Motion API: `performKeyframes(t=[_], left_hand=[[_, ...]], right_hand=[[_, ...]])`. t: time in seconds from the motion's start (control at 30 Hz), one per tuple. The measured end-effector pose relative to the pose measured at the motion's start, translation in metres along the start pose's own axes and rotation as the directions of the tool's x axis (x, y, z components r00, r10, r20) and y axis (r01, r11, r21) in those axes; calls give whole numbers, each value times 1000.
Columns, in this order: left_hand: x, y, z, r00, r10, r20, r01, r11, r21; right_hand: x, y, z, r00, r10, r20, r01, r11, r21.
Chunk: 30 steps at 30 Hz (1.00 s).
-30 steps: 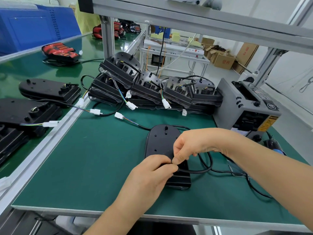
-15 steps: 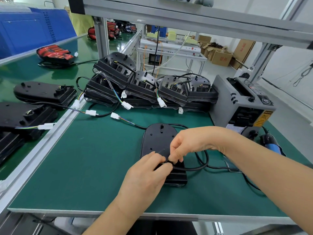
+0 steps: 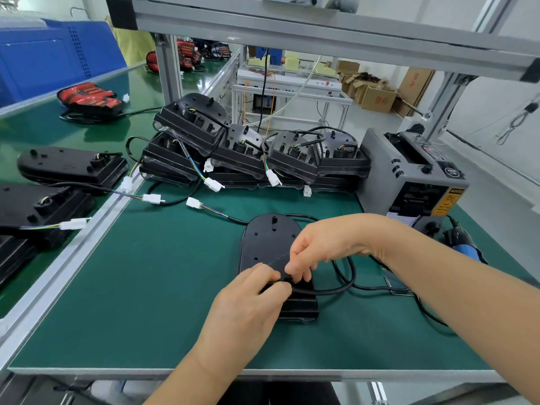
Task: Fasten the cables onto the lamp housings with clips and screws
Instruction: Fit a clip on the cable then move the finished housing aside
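Green bench mat (image 3: 146, 302), with open room left of the work and along the near edge. At the back edge, a heap of black lamp housings (image 3: 263, 159); at the right rear, a grey tape dispenser (image 3: 409, 182).

Mid-bench, lying flat, one black lamp housing (image 3: 268, 238), long axis running away from the near edge, rounded end toward the heap, squared end nearest the person.

Over its near half, both hands. Left hand (image 3: 251, 299) with fingers curled, thumb and forefinger pinching the black cable (image 3: 336, 292) against the housing. Right hand (image 3: 321, 247) from above, fingertips curled in a pinch on the same cable at a small black part, too small to name.

Right of the housing, cable looped on the mat; far end trailing left to a white connector (image 3: 193, 203).

Against half a second earlier: same grips, housing unmoved, loop much the same.
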<state>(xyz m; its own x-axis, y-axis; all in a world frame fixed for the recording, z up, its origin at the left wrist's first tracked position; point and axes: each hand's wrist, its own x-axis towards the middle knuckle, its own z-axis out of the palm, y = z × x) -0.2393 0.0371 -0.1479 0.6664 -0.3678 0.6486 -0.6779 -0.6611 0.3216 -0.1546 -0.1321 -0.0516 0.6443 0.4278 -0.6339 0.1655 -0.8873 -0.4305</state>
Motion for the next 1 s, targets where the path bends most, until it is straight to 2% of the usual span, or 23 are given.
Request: performKeyframes(t=[0.3,0.63,0.73,0.83,0.93,1.0], left_hand=[[0,0,-1,1000,-4,12,4,1000,-27],[1,4,-3,1000,-6,-13,6,1000,-11],[0,6,-3,1000,-27,1,27,999,-18],[-1,7,-5,999,-35,11,36,999,-23],[0,7,-6,999,-34,17,34,999,-26],[1,8,-6,999,-27,24,27,999,-22]], right_hand=[[0,3,11,994,6,-107,0,999,50],[-9,13,41,920,24,-391,84,963,258],[-24,24,47,804,62,-591,136,949,285],[-54,53,44,580,175,-796,83,959,272],[-81,105,33,331,306,-893,-206,947,248],[-92,145,25,269,441,-857,-430,850,302]])
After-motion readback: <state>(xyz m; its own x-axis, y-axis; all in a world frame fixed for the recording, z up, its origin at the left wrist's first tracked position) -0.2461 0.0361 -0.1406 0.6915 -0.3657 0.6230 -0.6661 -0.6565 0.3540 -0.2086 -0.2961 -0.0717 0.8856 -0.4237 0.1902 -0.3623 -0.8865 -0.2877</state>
